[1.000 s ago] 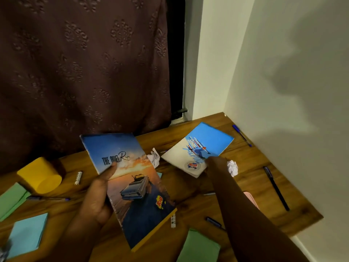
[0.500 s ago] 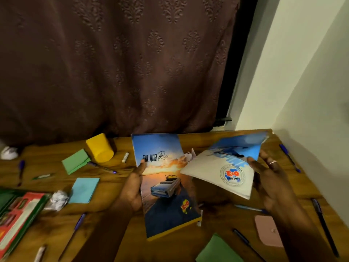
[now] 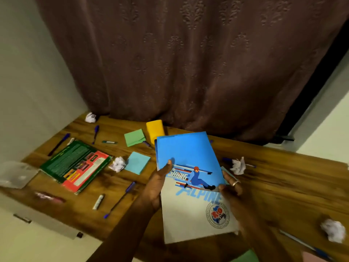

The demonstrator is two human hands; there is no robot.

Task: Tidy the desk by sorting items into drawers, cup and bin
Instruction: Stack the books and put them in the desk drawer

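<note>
Both hands, left hand (image 3: 156, 188) and right hand (image 3: 233, 193), are gripping the blue notebook (image 3: 190, 178) above the surface (image 3: 283, 186), fingers pinching its side edges. Early stage I'd judge: pens (image 3: 120, 199), paper balls (image 3: 118, 163), sticky pads (image 3: 137, 162), green book (image 3: 75, 165) are all lying unsorted; yellow cup (image 3: 155, 129) is on its side.

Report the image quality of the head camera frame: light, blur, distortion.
Head view: dim, warm room light; the skiing notebook held in both hands is fairly sharp; motion blur smears the crumpled paper at right and the clear plastic at left; wide-angle distortion bows the desk edge.
</note>
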